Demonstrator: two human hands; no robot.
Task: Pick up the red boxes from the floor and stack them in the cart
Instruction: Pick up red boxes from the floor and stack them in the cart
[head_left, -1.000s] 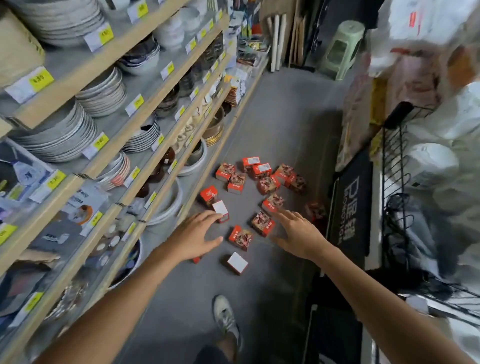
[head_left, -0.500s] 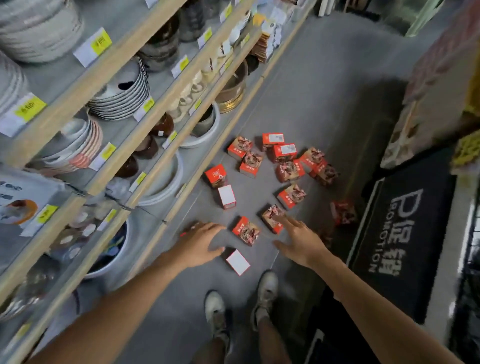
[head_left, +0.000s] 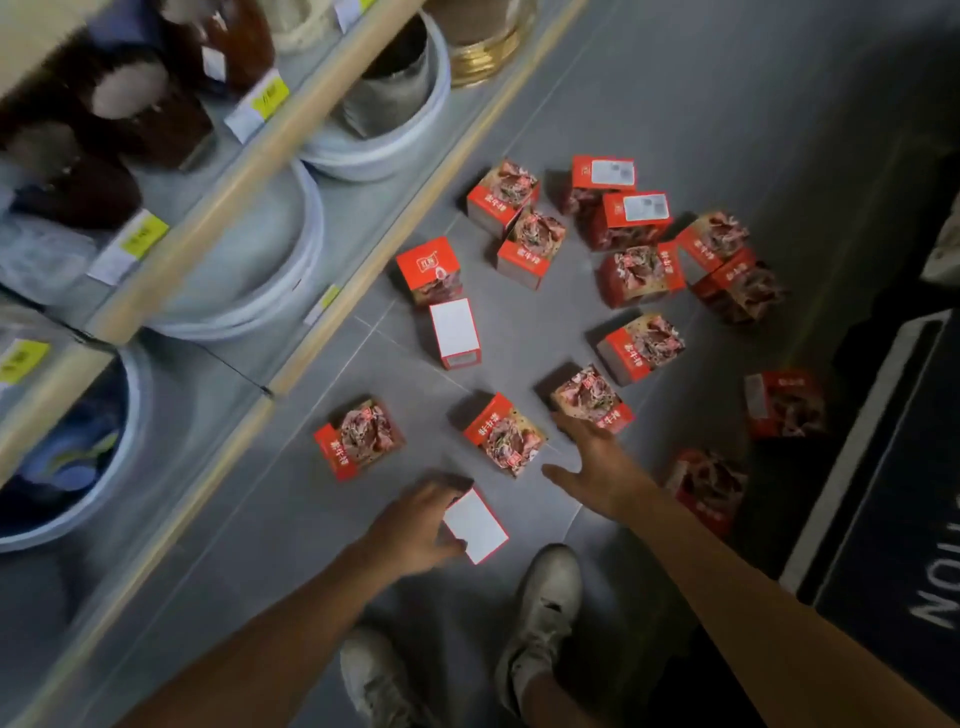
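Note:
Several red boxes printed with a food picture lie scattered on the grey floor. My left hand reaches down to the nearest red box, which lies white face up. Fingers and thumb close on its left edge, and it still rests on the floor. My right hand is spread open between two picture boxes. Its fingertips touch one picture box, and its thumb points toward the other picture box. Another box lies left of them. The cart is out of view.
A wooden-edged shelf unit runs along the left, holding large white basins, brown bowls and price tags. A dark printed mat covers the floor at right. My two white shoes stand just below the hands.
The view has dropped closer to the floor. My left hand moved right onto the white-faced box. My right hand stays spread near the same picture boxes.

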